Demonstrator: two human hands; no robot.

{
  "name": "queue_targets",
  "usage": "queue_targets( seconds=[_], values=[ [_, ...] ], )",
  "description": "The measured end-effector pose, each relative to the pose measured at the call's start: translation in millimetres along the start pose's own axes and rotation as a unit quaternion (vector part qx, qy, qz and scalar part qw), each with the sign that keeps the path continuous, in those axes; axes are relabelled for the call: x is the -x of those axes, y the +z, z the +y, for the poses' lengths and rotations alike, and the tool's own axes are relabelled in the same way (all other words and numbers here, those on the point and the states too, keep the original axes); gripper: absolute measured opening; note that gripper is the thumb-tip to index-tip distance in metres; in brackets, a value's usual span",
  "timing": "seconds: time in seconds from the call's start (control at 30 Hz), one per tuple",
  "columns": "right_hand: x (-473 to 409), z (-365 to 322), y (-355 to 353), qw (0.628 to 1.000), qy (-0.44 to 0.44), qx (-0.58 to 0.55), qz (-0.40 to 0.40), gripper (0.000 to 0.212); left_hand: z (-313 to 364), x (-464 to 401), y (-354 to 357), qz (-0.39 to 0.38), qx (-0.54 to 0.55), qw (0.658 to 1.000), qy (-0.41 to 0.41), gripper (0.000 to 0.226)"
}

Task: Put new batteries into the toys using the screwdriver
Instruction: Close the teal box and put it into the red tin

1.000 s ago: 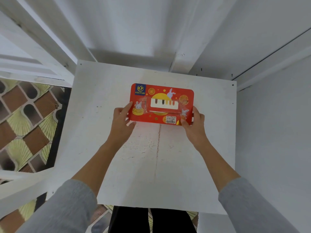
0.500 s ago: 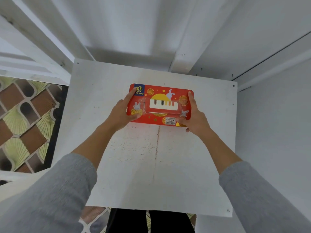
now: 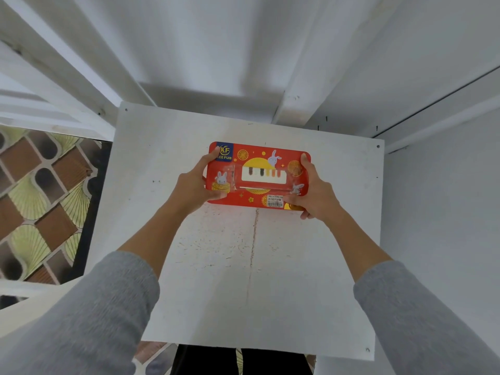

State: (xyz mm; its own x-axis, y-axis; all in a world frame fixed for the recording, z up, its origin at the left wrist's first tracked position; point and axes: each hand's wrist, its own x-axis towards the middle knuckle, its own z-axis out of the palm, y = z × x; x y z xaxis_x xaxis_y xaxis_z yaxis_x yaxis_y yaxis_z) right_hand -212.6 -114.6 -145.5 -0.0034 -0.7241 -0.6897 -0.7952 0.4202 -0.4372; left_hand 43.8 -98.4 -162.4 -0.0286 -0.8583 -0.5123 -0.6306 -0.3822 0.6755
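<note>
Both arms, in grey sleeves (image 3: 89, 315), are reaching forward over the white worktop (image 3: 270, 280), and the two hands are gripping a red toy package (image 3: 258, 174) by its short ends. The left hand (image 3: 194, 185) is clasping the left end, with the fingers (image 3: 209, 158) lying up along the edge toward the far corner and the thumb pressing on the near front face. The right hand (image 3: 313, 190) is clasping the right end, one finger reaching up to the far right corner while the thumb is pressing beside the white barcode sticker (image 3: 275, 200). The package is sitting in the far half of the worktop, roughly centred between its left and right edges; whether it is resting on the surface or being held just above it cannot be told. The near half of the worktop is lying bare, crossed by a thin crack (image 3: 253, 239) running toward the viewer. White walls (image 3: 446, 212) are closing in on the far and right sides, while the left edge is dropping off to a patterned floor (image 3: 35, 201). The package is showing a clear blister over a small white keyboard toy (image 3: 263, 175) with dark and orange keys, printed rabbits, gold medallions, and a blue brand logo (image 3: 226, 152) in the far left corner.
</note>
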Motion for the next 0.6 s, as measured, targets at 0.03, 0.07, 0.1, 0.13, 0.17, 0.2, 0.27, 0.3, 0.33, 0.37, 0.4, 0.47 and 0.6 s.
queue_targets(
  seconds=[0.03, 0.07, 0.1, 0.13, 0.17, 0.2, 0.27, 0.3, 0.33, 0.37, 0.4, 0.47, 0.6],
  values=[
    [0, -1, 0, 1.0, 0.0, -0.003, -0.001, 0.1, 1, -2, -1, -0.002, 0.002, 1.0, -0.006, 0.087],
    [0, -1, 1, 1.0, 0.0, -0.005, -0.003, 0.1, 3, -3, -2, -0.007, 0.002, 1.0, -0.014, 0.087],
    [0, -1, 1, 1.0, 0.001, -0.006, -0.003, 0.1, 5, -5, -4, -0.013, -0.003, 1.0, -0.02, 0.087],
    [-1, -2, 1, 1.0, 0.0, -0.005, -0.001, 0.1, 8, -7, -6, -0.019, -0.009, 1.0, -0.023, 0.087],
    [-1, -2, 2, 1.0, 0.0, -0.005, -0.002, 0.099, 9, -7, -7, -0.023, -0.014, 0.999, -0.026, 0.087],
    [-1, -2, 1, 1.0, -0.001, -0.008, -0.002, 0.099, 10, -7, -7, -0.025, -0.016, 0.999, -0.028, 0.088],
    [-1, -1, 1, 1.0, -0.004, -0.015, -0.001, 0.099, 10, -6, -5, -0.026, -0.014, 0.999, -0.028, 0.087],
    [-2, -1, 1, 1.0, -0.006, -0.015, 0.0, 0.099, 10, -6, -5, -0.024, -0.012, 0.999, -0.028, 0.087],
    [-2, 0, 1, 1.0, -0.007, -0.016, 0.001, 0.099, 10, -6, -4, -0.023, -0.011, 0.999, -0.031, 0.086],
    [-2, 0, 1, 1.0, -0.006, -0.016, 0.002, 0.099, 9, -6, -4, -0.022, -0.008, 0.999, -0.033, 0.086],
    [-2, -1, 2, 1.0, -0.005, -0.015, 0.002, 0.099, 8, -7, -4, -0.023, -0.007, 0.999, -0.035, 0.086],
    [-2, -2, 2, 1.0, -0.004, -0.007, 0.004, 0.099, 9, -6, -4, -0.025, -0.012, 0.999, -0.03, 0.087],
    [-1, -6, 1, 0.999, 0.004, 0.046, 0.009, 0.1, 13, -5, -2, -0.038, -0.043, 0.998, -0.031, 0.088]
  ],
)
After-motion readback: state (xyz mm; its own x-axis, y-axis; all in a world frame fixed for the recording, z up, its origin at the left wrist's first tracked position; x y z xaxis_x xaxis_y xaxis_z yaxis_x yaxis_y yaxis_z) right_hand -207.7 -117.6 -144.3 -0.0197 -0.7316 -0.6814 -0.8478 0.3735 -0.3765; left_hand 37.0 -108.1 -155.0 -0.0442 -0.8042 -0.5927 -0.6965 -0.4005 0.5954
